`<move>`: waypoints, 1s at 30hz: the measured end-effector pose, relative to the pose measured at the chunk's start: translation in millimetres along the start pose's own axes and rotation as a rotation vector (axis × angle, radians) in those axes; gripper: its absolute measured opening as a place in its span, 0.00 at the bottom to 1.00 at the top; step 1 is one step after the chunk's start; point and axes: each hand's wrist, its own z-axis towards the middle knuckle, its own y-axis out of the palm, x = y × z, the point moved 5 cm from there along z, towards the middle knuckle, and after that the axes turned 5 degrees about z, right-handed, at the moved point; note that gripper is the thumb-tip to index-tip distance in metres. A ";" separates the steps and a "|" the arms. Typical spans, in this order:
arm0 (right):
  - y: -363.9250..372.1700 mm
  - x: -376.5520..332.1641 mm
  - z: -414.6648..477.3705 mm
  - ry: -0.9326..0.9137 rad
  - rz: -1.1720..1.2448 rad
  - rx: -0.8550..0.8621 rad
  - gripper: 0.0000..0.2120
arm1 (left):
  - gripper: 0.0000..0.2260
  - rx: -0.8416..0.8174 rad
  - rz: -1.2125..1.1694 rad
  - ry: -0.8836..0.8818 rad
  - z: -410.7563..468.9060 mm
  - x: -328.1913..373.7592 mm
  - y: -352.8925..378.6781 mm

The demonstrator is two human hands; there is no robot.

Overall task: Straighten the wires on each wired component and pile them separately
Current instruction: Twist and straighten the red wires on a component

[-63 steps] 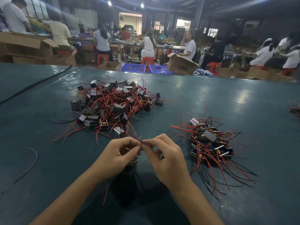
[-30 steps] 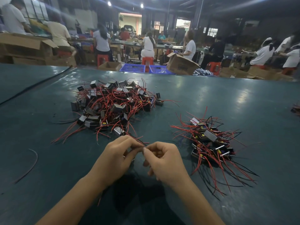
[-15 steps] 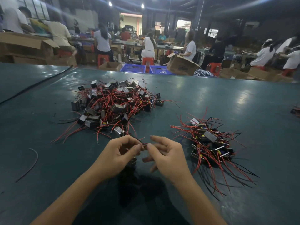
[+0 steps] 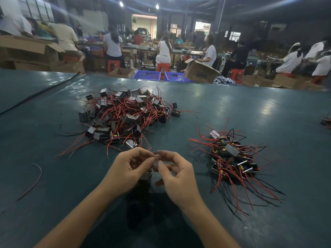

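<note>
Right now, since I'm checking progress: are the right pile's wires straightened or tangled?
Mostly straightened: the right pile shows red and black leads fanning out in long lines, unlike the looped left pile.

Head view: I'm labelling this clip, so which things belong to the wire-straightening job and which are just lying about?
Job: left hand and right hand, both pinching a wire; component below them; big pile; small pile.
Lying about: loose wire; black cable; blue crates; box.
</note>
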 end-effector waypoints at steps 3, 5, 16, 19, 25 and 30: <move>-0.3 -5.6 -1.2 -0.164 -0.091 -0.028 0.10 | 0.09 -0.038 -0.043 -0.025 1.1 -1.2 -1.1; 0.9 -10.2 -2.1 -0.298 -0.144 -0.066 0.09 | 0.08 -0.077 -0.046 -0.033 1.9 -1.0 -1.9; -5.7 -3.5 0.9 -0.113 -0.232 -0.051 0.05 | 0.02 -0.051 0.173 0.106 0.2 9.2 -4.1; -6.3 -0.8 4.4 0.074 -0.149 -0.064 0.10 | 0.03 -0.056 0.326 0.277 -2.3 16.0 -1.8; -0.1 14.4 -8.6 0.759 0.293 0.062 0.11 | 0.05 -0.082 0.590 0.500 -9.3 22.7 5.6; 5.4 14.1 -9.3 0.743 0.399 0.070 0.07 | 0.05 -0.043 0.557 0.473 -7.7 23.8 2.6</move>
